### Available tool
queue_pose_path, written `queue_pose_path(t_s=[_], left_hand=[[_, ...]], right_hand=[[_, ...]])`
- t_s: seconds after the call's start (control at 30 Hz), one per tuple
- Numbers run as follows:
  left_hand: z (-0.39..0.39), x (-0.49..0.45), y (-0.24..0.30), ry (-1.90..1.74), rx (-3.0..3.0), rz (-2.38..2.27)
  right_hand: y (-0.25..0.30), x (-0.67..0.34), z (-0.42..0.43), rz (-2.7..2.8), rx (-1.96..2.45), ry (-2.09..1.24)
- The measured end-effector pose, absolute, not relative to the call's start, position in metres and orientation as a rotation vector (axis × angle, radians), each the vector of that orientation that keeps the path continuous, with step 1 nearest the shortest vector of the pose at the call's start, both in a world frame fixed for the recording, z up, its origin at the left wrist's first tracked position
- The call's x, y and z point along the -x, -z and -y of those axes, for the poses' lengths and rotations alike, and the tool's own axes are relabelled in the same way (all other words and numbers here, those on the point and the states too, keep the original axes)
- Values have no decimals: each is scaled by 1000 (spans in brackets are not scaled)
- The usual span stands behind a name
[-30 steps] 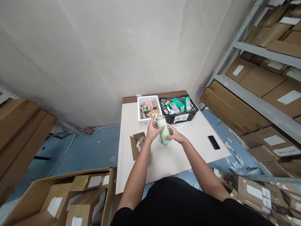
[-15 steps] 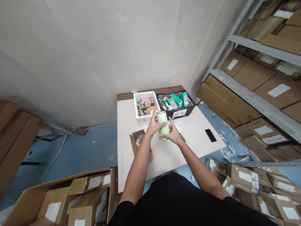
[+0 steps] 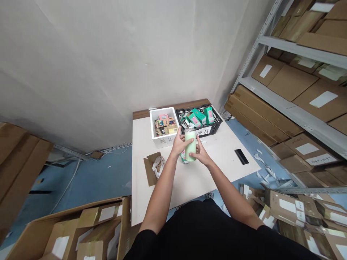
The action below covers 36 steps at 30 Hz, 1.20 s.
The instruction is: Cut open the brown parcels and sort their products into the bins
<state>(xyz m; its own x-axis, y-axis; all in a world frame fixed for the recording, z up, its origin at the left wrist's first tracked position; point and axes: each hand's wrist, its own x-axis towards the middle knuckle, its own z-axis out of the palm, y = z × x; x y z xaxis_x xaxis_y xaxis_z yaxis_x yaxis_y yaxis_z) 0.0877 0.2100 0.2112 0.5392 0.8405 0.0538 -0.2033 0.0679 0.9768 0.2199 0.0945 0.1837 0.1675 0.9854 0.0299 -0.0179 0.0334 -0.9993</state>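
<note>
A pale green tumbler [image 3: 191,147] with a silvery top edge is held nearly upright over the white table [image 3: 189,184]. My left hand [image 3: 180,145] grips its left side, with the thumb lying across the front. My right hand [image 3: 202,154] wraps the right side, lower down, its thumb also on the front. Partly hidden behind the tumbler and my left hand is a small green and pink box [image 3: 183,157]. To the left on the table, an open cardboard box [image 3: 149,172] contains crumpled white paper.
Behind my hands stand a white foam box [image 3: 166,141] of small packets and a black plastic basket [image 3: 217,125] with green boxes. A black phone [image 3: 241,156] lies at the right. Shelves [image 3: 282,101] of cartons rise at right; a large carton [image 3: 125,220] stands lower left.
The tumbler has gone from slightly tilted to nearly upright, still in both hands. The small green and pink box now shows behind it. The view has shifted slightly.
</note>
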Motion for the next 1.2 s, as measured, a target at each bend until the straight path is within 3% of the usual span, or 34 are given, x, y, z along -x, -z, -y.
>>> queue_pose_path(t_s=[0.23, 0.7, 0.9, 1.1, 1.2], left_hand=[[-198, -157, -213, -890, -1365, -728], [-171, -314, -208, -833, -1331, -772], [-166, -362, -204, -781, -1369, -779], [-170, -385, -196, -820, -1374, -781], [-173, -381, -192, -846, -1391, -787]], right_hand=[[-182, -292, -83, 1100, 1376, -898], [-168, -443, -41, 1043, 1278, -1039], [-159, -477, -32, 903, 1361, -891], [-107, -536, -21, 761, 1202, -865], [-56, -586, 1, 514, 1599, -759]])
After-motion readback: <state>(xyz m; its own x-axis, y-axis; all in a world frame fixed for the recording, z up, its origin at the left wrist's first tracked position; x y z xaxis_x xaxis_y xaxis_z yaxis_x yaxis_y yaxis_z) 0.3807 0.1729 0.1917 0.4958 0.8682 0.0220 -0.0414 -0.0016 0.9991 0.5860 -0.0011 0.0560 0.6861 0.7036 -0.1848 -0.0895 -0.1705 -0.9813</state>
